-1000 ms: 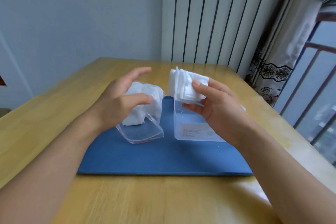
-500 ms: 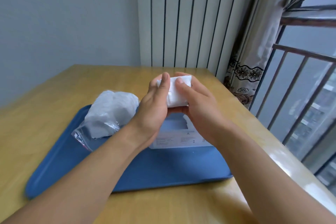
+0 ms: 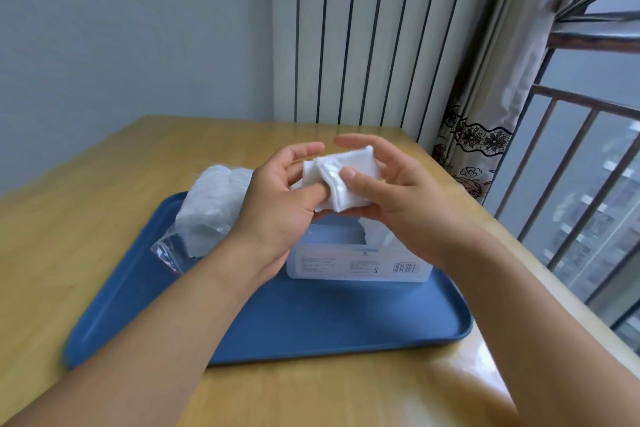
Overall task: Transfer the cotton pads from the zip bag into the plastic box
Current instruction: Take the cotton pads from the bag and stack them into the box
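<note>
A stack of white square cotton pads [image 3: 349,177] is held in the air above the clear plastic box [image 3: 360,260], which stands on the blue tray [image 3: 311,329]. My right hand [image 3: 391,198] grips the stack, thumb on its front face and fingers behind. My left hand [image 3: 280,204] holds the stack's left edge with thumb and fingers. A few white pads show inside the box at its right end. The clear zip bag [image 3: 207,211], still holding white pads, lies on the tray to the left of the box, partly behind my left hand.
The tray sits on a wooden table [image 3: 86,218]. A white ribbed radiator [image 3: 363,35] stands behind the table. A curtain [image 3: 491,107] and a railed window [image 3: 588,184] are at the right.
My left hand left the zip bag and came over to the stack in my right hand. Both hands now hold the pads above the box, fingers spread wider than half a second ago.
</note>
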Demonstrator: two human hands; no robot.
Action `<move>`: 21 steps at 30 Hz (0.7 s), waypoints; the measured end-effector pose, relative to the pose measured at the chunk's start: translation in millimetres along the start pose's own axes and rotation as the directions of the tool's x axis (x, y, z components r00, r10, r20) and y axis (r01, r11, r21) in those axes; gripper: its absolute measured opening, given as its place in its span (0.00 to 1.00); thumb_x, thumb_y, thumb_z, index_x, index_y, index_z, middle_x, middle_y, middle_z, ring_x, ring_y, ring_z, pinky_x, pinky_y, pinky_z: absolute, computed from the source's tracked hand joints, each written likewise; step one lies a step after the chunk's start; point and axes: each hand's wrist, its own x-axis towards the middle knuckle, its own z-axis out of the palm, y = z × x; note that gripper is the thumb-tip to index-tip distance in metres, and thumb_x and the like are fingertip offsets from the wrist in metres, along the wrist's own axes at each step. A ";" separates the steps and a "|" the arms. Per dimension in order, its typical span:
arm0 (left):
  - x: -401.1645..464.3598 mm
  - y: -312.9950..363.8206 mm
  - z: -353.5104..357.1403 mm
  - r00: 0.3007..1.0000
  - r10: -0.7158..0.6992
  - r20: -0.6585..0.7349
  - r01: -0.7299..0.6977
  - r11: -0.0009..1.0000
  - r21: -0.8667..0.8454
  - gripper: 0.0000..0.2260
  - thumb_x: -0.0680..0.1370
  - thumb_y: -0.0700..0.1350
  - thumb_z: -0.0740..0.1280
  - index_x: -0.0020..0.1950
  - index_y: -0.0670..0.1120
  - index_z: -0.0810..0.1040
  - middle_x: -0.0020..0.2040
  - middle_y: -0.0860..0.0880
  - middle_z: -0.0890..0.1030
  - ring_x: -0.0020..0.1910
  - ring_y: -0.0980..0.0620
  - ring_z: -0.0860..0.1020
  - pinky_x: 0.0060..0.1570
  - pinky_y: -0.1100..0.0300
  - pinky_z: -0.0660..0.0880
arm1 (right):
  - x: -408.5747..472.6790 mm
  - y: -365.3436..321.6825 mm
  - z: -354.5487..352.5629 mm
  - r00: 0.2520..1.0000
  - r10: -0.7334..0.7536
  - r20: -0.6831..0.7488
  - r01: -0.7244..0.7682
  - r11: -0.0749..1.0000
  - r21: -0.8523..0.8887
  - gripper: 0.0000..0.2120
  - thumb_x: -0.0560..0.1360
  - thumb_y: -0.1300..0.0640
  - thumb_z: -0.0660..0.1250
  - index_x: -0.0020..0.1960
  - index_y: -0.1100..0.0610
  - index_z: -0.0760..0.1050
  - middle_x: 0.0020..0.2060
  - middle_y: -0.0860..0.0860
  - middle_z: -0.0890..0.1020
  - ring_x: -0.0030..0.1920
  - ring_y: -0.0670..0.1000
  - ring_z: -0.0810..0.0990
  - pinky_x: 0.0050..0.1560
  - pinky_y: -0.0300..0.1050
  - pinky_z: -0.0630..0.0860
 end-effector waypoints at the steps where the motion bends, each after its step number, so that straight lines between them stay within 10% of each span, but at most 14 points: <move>1: 0.7 -0.8 -1.2 1.000 0.005 -0.019 -0.005 1.000 0.008 0.19 0.76 0.30 0.68 0.62 0.47 0.77 0.48 0.49 0.87 0.42 0.53 0.84 0.36 0.64 0.79 | -1.3 -2.3 -2.6 1.000 -0.025 0.010 0.026 0.994 -0.106 0.15 0.78 0.63 0.69 0.65 0.57 0.77 0.55 0.59 0.83 0.49 0.55 0.86 0.48 0.46 0.83; 5: 1.2 -3.2 -2.7 0.996 0.032 -0.087 -0.026 0.998 0.063 0.17 0.74 0.33 0.72 0.58 0.50 0.79 0.52 0.48 0.86 0.50 0.44 0.85 0.48 0.52 0.84 | -2.3 -4.7 -7.2 0.991 -0.131 -0.028 0.115 0.938 -0.326 0.12 0.73 0.64 0.75 0.55 0.57 0.81 0.49 0.52 0.86 0.47 0.48 0.85 0.43 0.32 0.77; 9: 0.1 -3.0 -0.1 0.996 0.029 -0.088 -0.025 0.999 0.043 0.16 0.76 0.34 0.71 0.60 0.49 0.78 0.54 0.47 0.85 0.47 0.50 0.83 0.40 0.59 0.81 | -0.1 1.3 -8.0 0.976 -0.209 -0.068 0.174 0.924 -0.341 0.08 0.72 0.64 0.76 0.50 0.60 0.81 0.52 0.53 0.86 0.53 0.54 0.85 0.54 0.47 0.81; 15: 2.6 -3.3 -5.5 0.979 0.029 -0.203 -0.035 0.999 -0.026 0.17 0.77 0.32 0.70 0.60 0.48 0.74 0.56 0.45 0.81 0.52 0.47 0.84 0.40 0.56 0.83 | -2.5 -15.5 -19.1 0.972 -0.192 -0.135 0.206 0.974 0.097 0.05 0.71 0.62 0.72 0.46 0.55 0.78 0.42 0.52 0.82 0.47 0.53 0.83 0.53 0.47 0.79; 21: -1.7 -3.5 1.9 0.998 0.022 -0.058 -0.020 1.000 0.019 0.22 0.77 0.29 0.67 0.65 0.51 0.75 0.58 0.46 0.83 0.55 0.46 0.83 0.50 0.45 0.83 | -5.6 -13.9 -9.5 0.996 -0.048 0.072 0.047 0.999 0.023 0.25 0.64 0.67 0.75 0.60 0.60 0.76 0.40 0.55 0.86 0.39 0.52 0.85 0.44 0.43 0.82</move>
